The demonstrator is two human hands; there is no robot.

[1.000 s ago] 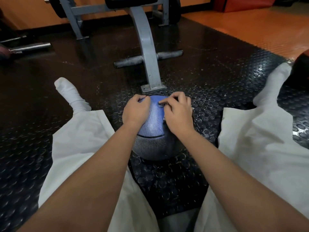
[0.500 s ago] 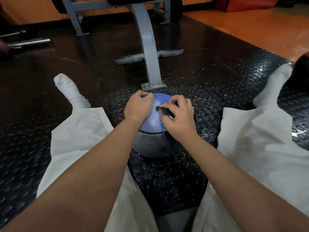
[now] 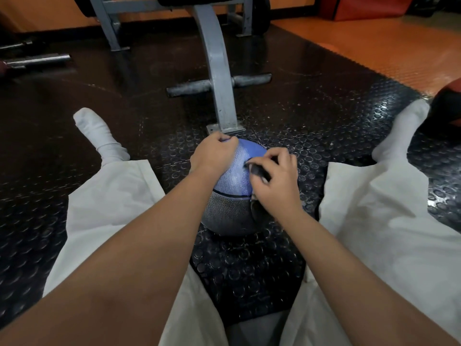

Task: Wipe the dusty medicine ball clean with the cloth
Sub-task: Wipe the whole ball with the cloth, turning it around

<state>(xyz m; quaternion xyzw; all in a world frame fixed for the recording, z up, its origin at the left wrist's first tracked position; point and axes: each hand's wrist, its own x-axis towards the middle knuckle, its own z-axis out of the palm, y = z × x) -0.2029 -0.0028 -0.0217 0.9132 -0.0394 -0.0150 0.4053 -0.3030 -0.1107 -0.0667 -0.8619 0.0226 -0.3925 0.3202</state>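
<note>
The medicine ball [image 3: 234, 181], blue on top and grey below with a dark seam, sits on the black studded mat between my spread legs. A pale dusty film shows on its blue panel. My left hand [image 3: 212, 156] grips the ball's upper left, its fingers curled over the top. My right hand [image 3: 277, 181] lies against the ball's right side and pinches a small dark cloth [image 3: 258, 172], which is pressed to the surface. Most of the cloth is hidden under that hand.
A grey bench frame's foot [image 3: 224, 121] stands just beyond the ball, its crossbar [image 3: 252, 81] behind. My white-trousered legs and socks [image 3: 97, 131] flank the ball. Bar ends [image 3: 37, 59] lie far left. A red and black ball [image 3: 446, 106] sits at the right edge, by the orange floor [image 3: 389, 53].
My right hand has slid from the ball's top toward its right side, and the dark cloth now shows between its fingers. My left hand has stayed on the upper left.
</note>
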